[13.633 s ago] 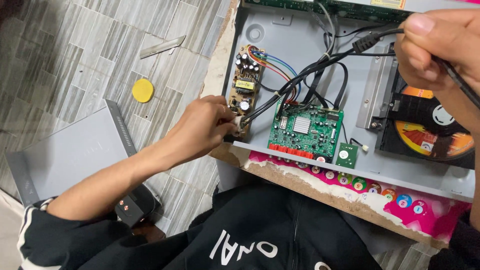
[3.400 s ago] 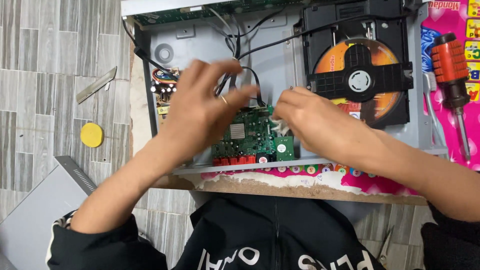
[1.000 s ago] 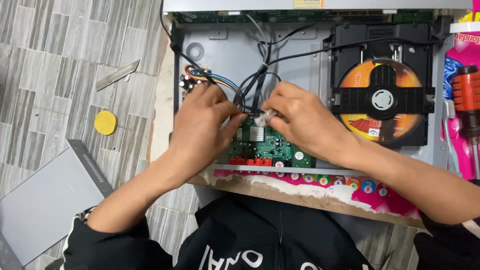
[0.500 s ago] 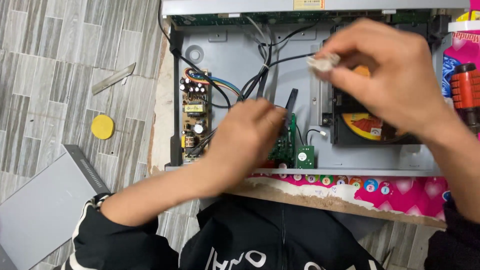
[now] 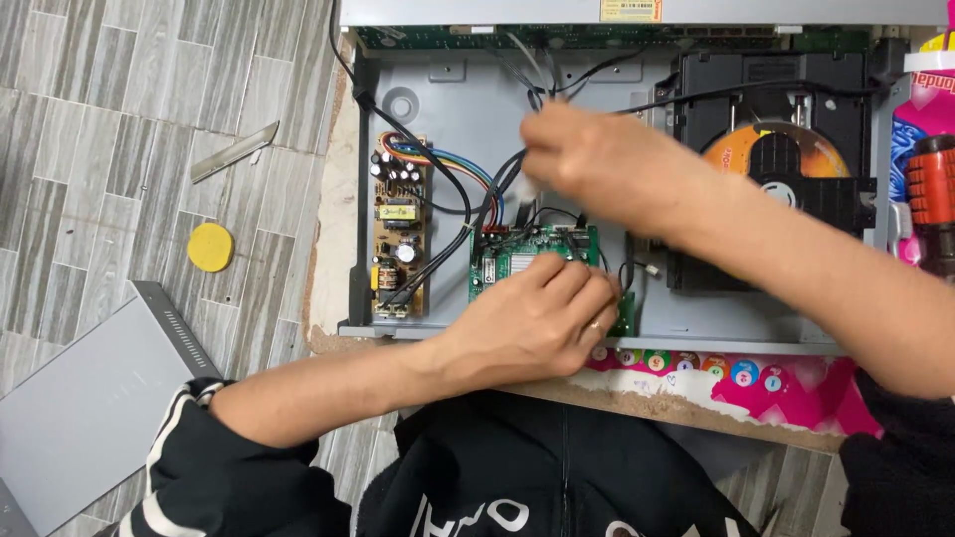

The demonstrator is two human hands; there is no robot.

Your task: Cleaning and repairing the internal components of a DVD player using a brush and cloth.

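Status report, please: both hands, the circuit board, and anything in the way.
Left hand resting on green circuit board. Right hand blurred above it, at the black cables. Cables cross board's top edge.

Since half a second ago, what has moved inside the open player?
The right hand swung left from over the disc drive to the black cables. The left hand stays on the green circuit board, which now lies flatter. The tan power board and yellow disc have not moved.

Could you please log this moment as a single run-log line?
left hand: rests on green circuit board | right hand: raised over black cables, pinching something small and pale | open disc player chassis: on table
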